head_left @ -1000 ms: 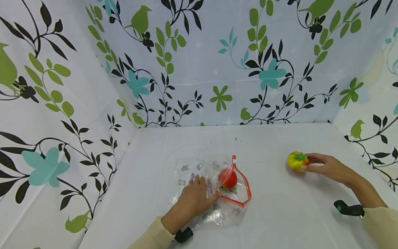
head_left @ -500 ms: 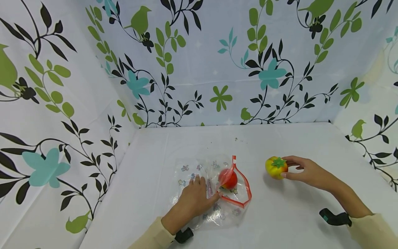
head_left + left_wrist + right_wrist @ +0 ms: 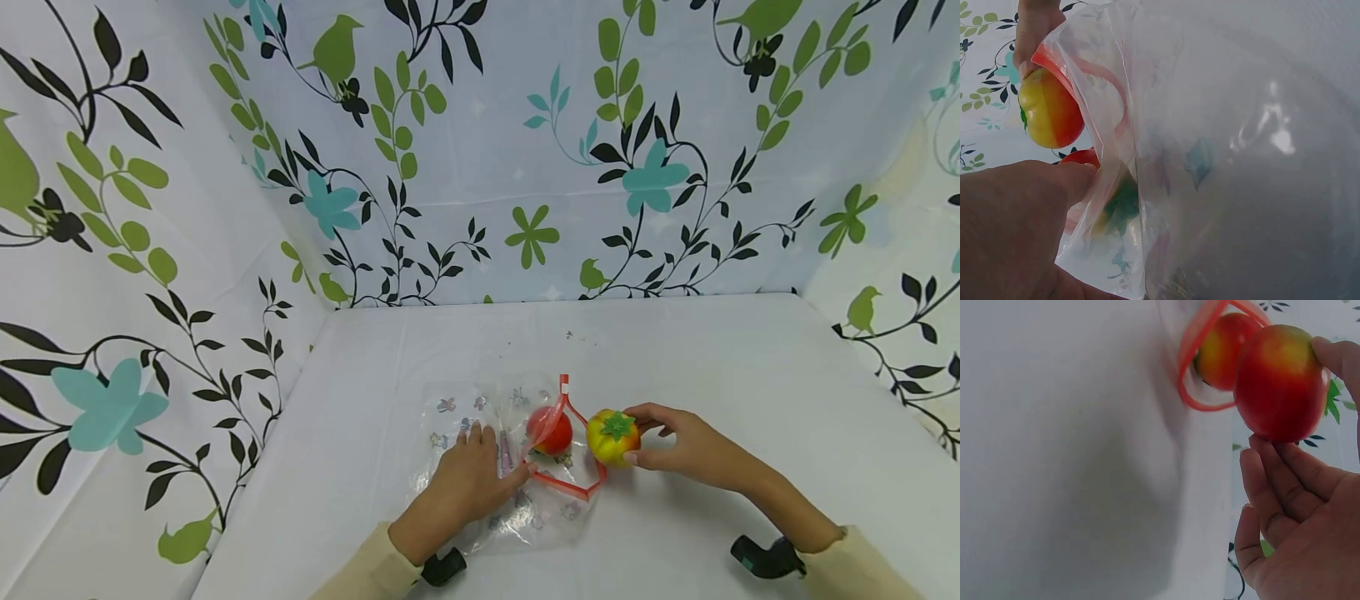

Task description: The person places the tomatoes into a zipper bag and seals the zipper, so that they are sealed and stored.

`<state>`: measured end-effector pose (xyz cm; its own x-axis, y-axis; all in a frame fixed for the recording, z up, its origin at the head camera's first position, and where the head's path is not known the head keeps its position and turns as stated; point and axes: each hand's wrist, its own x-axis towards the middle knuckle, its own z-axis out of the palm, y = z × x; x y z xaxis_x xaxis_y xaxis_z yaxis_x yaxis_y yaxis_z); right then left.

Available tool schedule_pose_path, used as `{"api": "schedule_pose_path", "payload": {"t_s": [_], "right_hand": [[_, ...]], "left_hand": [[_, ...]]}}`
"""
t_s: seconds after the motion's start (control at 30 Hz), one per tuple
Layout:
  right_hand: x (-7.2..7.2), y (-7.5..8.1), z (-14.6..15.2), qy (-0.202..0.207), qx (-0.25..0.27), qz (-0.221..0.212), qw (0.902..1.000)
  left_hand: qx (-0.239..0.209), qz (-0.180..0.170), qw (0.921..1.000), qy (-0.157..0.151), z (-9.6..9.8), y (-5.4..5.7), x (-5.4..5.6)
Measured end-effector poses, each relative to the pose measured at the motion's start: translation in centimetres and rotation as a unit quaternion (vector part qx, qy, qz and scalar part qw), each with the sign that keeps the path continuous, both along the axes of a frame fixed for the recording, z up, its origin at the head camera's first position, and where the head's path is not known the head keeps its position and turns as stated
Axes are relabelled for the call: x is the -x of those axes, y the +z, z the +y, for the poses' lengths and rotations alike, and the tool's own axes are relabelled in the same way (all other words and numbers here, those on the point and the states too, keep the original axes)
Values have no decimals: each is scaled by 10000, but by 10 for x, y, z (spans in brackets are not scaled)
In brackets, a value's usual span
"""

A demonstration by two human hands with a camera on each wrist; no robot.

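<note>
Hanging along the far and left sides, a bird-and-leaf-printed cloth (image 3: 480, 150) backs a white table (image 3: 675, 346). Near its middle I see a clear plastic bag (image 3: 517, 521), its mouth, edged by a red rim (image 3: 561, 485), facing right. The left hand (image 3: 468, 479) lies spread on the bag, thumb at the mouth. The right hand (image 3: 678, 442) pinches a green-topped yellow-and-red toy fruit (image 3: 611, 437) just beside the rim; inside the bag sits a red toy fruit (image 3: 553, 433).
</note>
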<state>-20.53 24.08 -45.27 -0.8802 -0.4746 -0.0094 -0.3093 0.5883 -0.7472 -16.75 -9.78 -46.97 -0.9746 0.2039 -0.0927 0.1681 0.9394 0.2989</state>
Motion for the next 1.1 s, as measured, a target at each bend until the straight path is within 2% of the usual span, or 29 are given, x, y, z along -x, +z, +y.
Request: {"api": "schedule_pose_path", "payload": {"t_s": [0.17,0.37,0.57,0.9,1.1], "right_hand": [[-3,-10,-10,130,-72,-47,9999],[-4,-22,-24,244,-75,89,9996],[-5,-26,-38,359,-112,302,9988],[-8,-30,-61,-25,158,469,9988],[-8,-32,-68,-131,86,651,9978]], "left_hand": [[18,2,10000,0,0,1,0],[21,51,10000,-31,-2,0,0],[-5,129,9999,-93,-3,0,0],[-27,185,9997,-138,-5,-3,-1],[37,148,9998,-118,-5,-3,-1]]}}
